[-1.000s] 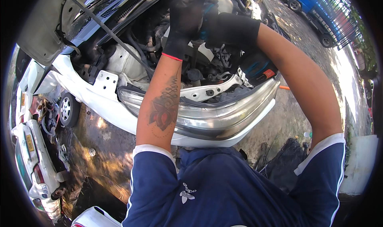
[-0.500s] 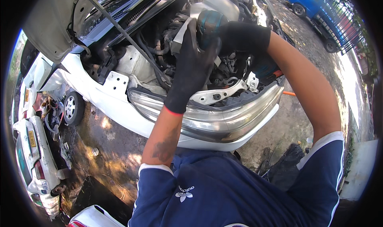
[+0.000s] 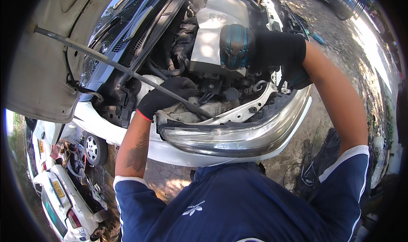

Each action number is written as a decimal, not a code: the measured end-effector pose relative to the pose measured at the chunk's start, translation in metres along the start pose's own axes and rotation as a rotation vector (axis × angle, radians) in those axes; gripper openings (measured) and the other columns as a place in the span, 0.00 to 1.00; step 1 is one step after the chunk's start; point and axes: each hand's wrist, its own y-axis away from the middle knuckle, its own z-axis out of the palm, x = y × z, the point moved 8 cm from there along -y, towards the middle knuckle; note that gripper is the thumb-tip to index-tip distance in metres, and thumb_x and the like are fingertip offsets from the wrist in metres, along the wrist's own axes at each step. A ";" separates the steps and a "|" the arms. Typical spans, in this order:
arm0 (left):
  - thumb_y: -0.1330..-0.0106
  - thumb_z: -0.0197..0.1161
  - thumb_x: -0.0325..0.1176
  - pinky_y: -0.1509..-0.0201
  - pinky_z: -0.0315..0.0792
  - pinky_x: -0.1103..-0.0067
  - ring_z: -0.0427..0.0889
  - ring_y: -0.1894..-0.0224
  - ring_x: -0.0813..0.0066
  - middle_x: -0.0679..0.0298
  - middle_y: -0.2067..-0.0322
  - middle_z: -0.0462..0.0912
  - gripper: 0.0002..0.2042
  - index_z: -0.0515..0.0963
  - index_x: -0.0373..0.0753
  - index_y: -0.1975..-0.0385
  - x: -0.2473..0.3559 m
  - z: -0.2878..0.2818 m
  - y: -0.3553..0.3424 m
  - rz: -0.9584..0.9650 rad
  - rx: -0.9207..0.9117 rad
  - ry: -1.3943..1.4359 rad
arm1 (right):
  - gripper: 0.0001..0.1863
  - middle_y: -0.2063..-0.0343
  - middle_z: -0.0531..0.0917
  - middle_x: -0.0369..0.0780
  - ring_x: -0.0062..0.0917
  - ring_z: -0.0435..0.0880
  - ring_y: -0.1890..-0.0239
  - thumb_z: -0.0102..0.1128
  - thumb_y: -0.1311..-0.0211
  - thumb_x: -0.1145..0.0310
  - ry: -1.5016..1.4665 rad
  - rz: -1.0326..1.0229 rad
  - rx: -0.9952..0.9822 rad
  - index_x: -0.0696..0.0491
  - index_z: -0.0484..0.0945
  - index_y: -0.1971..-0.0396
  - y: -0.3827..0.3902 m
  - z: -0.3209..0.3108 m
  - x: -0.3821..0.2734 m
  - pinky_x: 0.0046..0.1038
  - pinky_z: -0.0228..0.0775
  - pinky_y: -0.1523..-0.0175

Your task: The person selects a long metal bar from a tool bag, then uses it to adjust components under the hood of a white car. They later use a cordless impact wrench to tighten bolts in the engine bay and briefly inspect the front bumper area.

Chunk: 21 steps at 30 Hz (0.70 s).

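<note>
A teal and dark cordless drill (image 3: 236, 46) is in my right hand (image 3: 272, 52). My black-gloved fingers wrap round its grip, and its rear end faces up over the white engine cover (image 3: 212, 38). The drill's tip is hidden below its body. My left hand (image 3: 168, 94), also in a black glove, reaches over the headlight side of the engine bay with fingers loosely stretched. Nothing shows in it. The metal bonnet prop rod (image 3: 127, 69) passes in front of that hand.
The raised bonnet (image 3: 40, 76) stands on the left, held by the rod. A headlight (image 3: 229, 138) and white bumper lie between me and the engine. At the left are a loose wheel (image 3: 95, 149) and a white damaged car (image 3: 63, 199). A blue truck (image 3: 340, 1) stands far right.
My left hand has come away from the drill and moved left and nearer, beside the prop rod. The drill stays in my right hand over the engine. The view has shifted.
</note>
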 end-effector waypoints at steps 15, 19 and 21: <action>0.40 0.61 0.38 0.41 0.70 0.68 0.77 0.46 0.58 0.51 0.49 0.78 0.22 0.75 0.36 0.46 -0.043 0.104 -0.148 0.125 -0.512 -0.278 | 0.27 0.61 0.84 0.44 0.30 0.83 0.60 0.73 0.55 0.69 -0.182 0.074 -0.062 0.55 0.77 0.51 0.005 -0.007 0.016 0.32 0.75 0.50; 0.39 0.59 0.38 0.43 0.72 0.68 0.80 0.51 0.58 0.51 0.54 0.81 0.20 0.76 0.36 0.48 -0.085 0.124 -0.153 0.048 -0.511 -0.285 | 0.26 0.62 0.84 0.45 0.31 0.83 0.60 0.73 0.55 0.69 -0.173 0.054 -0.096 0.56 0.78 0.52 -0.006 -0.007 0.015 0.32 0.75 0.51; 0.39 0.59 0.38 0.43 0.72 0.68 0.80 0.51 0.58 0.51 0.54 0.81 0.20 0.76 0.36 0.48 -0.079 0.127 -0.158 0.086 -0.546 -0.296 | 0.25 0.63 0.84 0.45 0.32 0.84 0.61 0.72 0.55 0.69 -0.169 0.074 -0.101 0.56 0.78 0.53 -0.004 -0.007 0.018 0.32 0.76 0.51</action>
